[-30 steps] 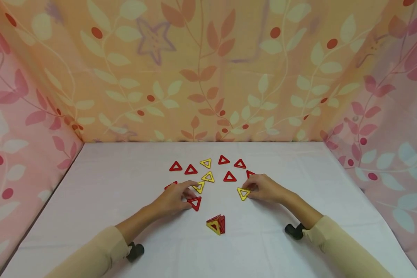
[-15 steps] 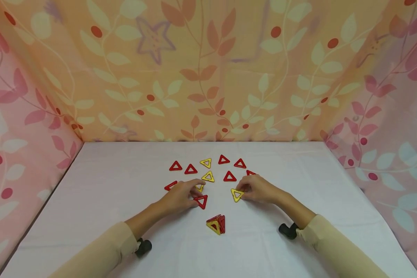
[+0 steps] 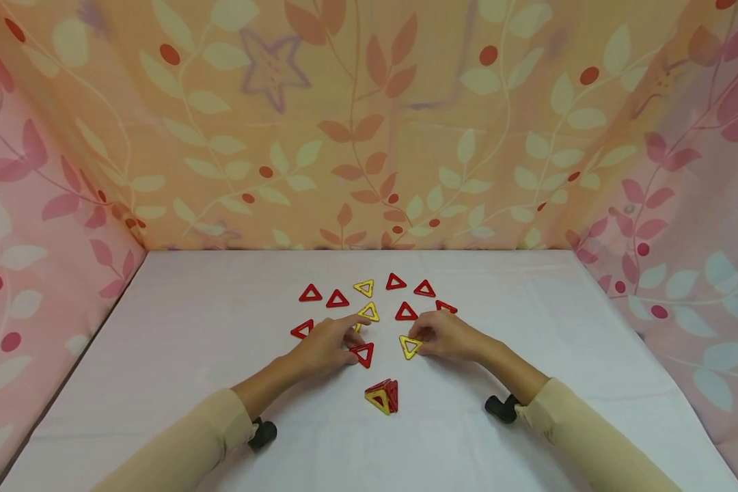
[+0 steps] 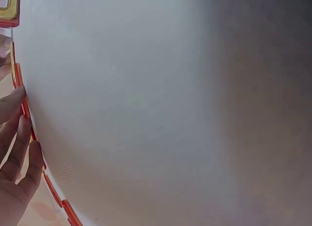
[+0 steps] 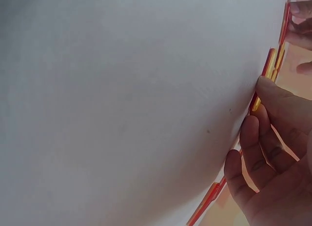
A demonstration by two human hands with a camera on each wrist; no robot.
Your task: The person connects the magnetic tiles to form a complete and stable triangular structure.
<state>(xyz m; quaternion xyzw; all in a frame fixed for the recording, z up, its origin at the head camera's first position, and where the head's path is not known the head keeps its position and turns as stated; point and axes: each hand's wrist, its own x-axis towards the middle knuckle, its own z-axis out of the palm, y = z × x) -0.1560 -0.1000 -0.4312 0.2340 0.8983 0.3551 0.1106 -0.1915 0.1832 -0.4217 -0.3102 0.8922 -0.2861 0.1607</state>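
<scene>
Red triangle (image 3: 370, 354), pinched in the left hand (image 3: 327, 347), faces the yellow triangle (image 3: 404, 348) pinched by the right hand (image 3: 450, 335), a narrow gap of table (image 3: 386, 357) between them.

Your head view looks forward and down over the table (image 3: 160, 328); your wrist views skim low, close; all share your left hand (image 3: 324, 346) and right hand (image 3: 450, 335).
</scene>
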